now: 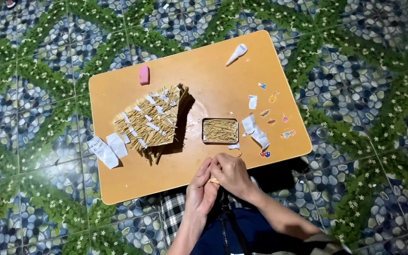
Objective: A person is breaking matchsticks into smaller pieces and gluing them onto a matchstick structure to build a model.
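Nearest, the left hand [201,191] and right hand [232,174] were pressed together at the desk's [213,71] near edge, jointly pinching a thin stick [213,181]. Just beyond them sat the stick-filled tin [220,131]. Left of the tin lay the stick-built panel [150,120]; beyond that, a pink eraser [144,74].

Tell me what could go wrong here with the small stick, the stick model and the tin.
The left hand and right hand pinch one thin stick together; it might snap or slip. The stick model looks fragile, and a bump of the table could loosen it. The open tin of sticks lies just beyond the hands, so a careless reach may spill it. The paper strips hang over the table edge and could fall.
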